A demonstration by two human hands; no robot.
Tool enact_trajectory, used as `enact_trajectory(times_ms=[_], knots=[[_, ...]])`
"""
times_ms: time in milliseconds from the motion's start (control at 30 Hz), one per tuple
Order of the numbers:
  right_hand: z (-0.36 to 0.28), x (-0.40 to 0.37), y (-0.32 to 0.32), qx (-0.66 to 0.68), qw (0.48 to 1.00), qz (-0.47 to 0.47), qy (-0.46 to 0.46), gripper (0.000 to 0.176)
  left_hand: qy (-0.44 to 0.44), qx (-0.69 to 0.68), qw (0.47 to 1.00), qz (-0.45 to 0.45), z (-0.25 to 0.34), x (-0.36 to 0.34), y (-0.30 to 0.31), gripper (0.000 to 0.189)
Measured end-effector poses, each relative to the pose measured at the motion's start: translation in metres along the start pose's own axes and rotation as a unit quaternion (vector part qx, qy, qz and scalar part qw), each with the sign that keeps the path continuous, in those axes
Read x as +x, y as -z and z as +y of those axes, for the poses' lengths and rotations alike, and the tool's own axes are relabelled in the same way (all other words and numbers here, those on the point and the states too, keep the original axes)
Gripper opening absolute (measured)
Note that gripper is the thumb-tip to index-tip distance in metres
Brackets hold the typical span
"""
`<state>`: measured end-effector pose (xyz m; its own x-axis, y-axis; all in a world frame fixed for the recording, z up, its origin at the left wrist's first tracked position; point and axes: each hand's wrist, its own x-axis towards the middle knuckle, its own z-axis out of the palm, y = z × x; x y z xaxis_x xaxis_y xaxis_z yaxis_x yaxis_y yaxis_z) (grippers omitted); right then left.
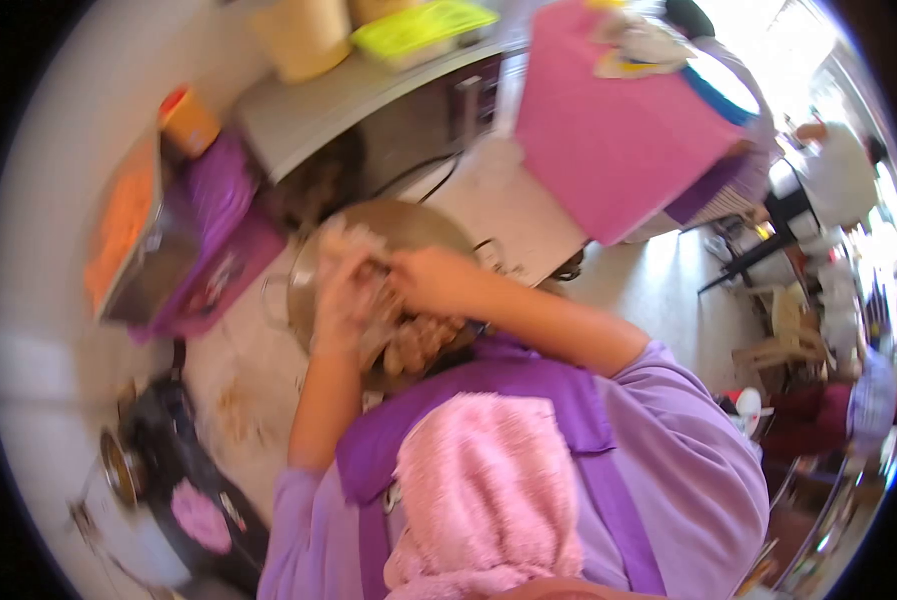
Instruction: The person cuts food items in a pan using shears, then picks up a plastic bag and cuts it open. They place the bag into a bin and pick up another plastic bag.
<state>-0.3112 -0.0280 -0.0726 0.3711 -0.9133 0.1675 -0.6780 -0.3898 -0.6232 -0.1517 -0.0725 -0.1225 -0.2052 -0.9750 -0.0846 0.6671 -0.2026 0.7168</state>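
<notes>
View: looking down over a purple shirt and apron; the picture is blurred by motion.
Left hand [344, 295]: centre of the frame, forearm rising from the lower left. Fingers are bent down into the food in the bowl. Blur hides whether the grip is closed on anything.
Right hand [427, 280]: just right of the left hand and almost touching it, forearm coming in from the right. Fingers curl down into the same food. I cannot tell how tight the grip is or what it holds.
Bowl [409, 222]: round metal, centre of the frame, on the pale counter [514, 205], under both hands.
Food [424, 342]: brownish lumps heaped at the lower side of the bowl, with paler bits near the left hand.
Towel [489, 490]: pink, fluffy, lower centre, lying over the purple apron.
Pink sheet [609, 130]: large flat shape, upper right, well apart from the bowl.
Tub [304, 38]: cream-coloured, top of the frame, on a grey shelf.
Yellow-green lid [424, 25]: top centre, beside the tub.
Purple bag [219, 195]: left of the bowl.
Orange box [119, 230]: far left.
</notes>
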Motion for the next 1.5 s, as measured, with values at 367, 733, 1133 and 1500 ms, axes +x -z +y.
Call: enact_trajectory(times_ms=[367, 733, 1133, 1500], knots=[[-0.002, -0.01, 0.05, 0.279, 0.928, -0.213, -0.122, 0.024, 0.044, 0.035, 0.998, -0.014, 0.015, -0.021, -0.022, 0.048], [0.029, -0.003, 0.047, 0.28, 0.956, 0.038, -0.073, 0.032, 0.092, -0.045, 0.988, -0.114, 0.026, -0.03, -0.054, 0.04], [0.016, -0.007, 0.015, 0.193, 0.962, 0.144, -0.127, 0.029, -0.004, 0.171, 0.985, -0.021, -0.008, -0.029, -0.065, 0.046], [0.002, -0.009, 0.019, 0.27, 0.939, 0.138, -0.164, 0.028, 0.094, -0.076, 0.993, 0.01, 0.007, -0.021, -0.075, 0.035]])
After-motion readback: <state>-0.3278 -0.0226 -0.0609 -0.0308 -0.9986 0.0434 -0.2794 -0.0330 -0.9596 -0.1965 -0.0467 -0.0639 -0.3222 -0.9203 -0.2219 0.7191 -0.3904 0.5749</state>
